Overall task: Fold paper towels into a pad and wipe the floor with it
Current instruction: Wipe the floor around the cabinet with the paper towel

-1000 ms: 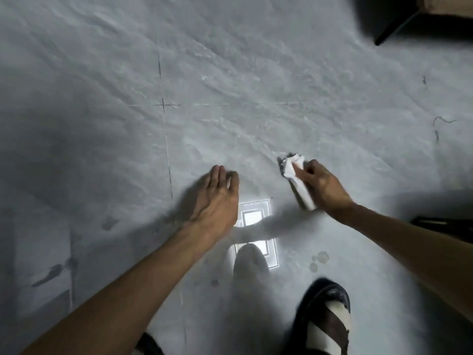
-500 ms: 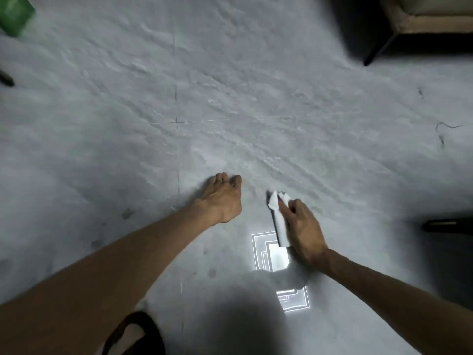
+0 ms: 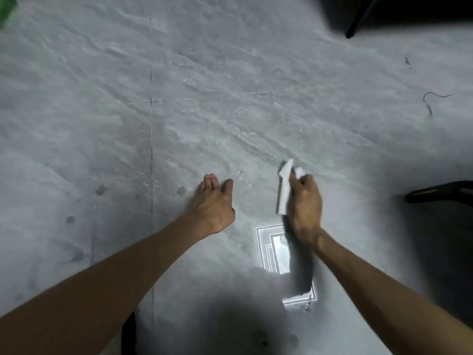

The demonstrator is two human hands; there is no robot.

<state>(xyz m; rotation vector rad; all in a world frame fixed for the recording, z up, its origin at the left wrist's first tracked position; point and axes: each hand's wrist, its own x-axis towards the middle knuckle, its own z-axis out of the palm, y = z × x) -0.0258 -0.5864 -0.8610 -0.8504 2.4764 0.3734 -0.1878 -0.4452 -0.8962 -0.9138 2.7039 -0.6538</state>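
Paper towel pad (image 3: pixel 284 190), white and folded into a narrow strip, is gripped in the right hand (image 3: pixel 305 203), whose fingers are curled closed around it. The pad is seen low over the grey marbled floor (image 3: pixel 204 98), its long edge pointing away from the person; whether it is pressed against the floor cannot be told. Everything else is placed from the pad.

To the left of the pad, well apart from it, the left hand (image 3: pixel 213 201) is laid palm-down on the floor with fingers straight and spread loosely, gripping nothing. Just behind the pad, toward the person, a bright rectangular light reflection (image 3: pixel 272 249) is seen on the glossy floor, partly covered by the shadow of the right forearm. Further left of the pad, beyond the left hand, a thin dark tile seam (image 3: pixel 151 149) is drawn straight across the floor, with a few dull smudges near it. Far right of the pad, a dark flat object (image 3: pixel 440 192) is seen at the frame edge. Far up and right, a dark furniture leg (image 3: pixel 357 19) is planted on the floor. A thin curled strand (image 3: pixel 430 99) is seen lying further right.
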